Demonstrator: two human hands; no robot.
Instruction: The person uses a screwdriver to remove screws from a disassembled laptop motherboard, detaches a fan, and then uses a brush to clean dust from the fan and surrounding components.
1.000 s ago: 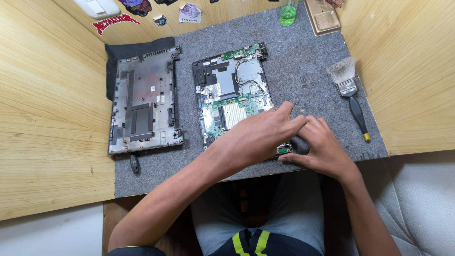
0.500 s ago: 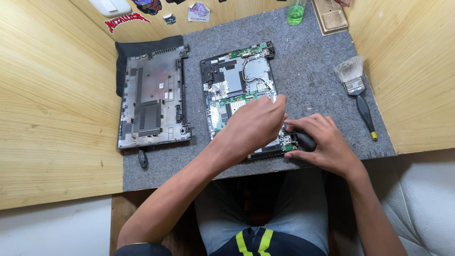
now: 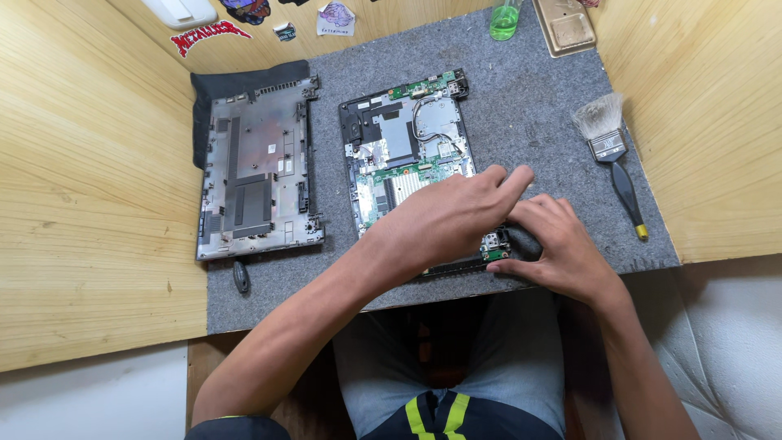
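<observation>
Resting palm-down, left hand point(image 3: 452, 216) and right hand point(image 3: 554, 244) cover the opened laptop point(image 3: 407, 155).

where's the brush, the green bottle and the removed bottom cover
brush point(image 3: 609, 148), head view, on the metal ferrule below the bristles
green bottle point(image 3: 504, 19), head view, on its body
removed bottom cover point(image 3: 257, 167), head view, on its inner face

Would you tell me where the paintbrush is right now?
In the head view, the paintbrush lies on the grey mat at the right, beyond the right hand.

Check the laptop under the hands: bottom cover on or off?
Off. The laptop lies with its circuit boards exposed; the detached bottom cover lies apart on the grey mat.
</observation>
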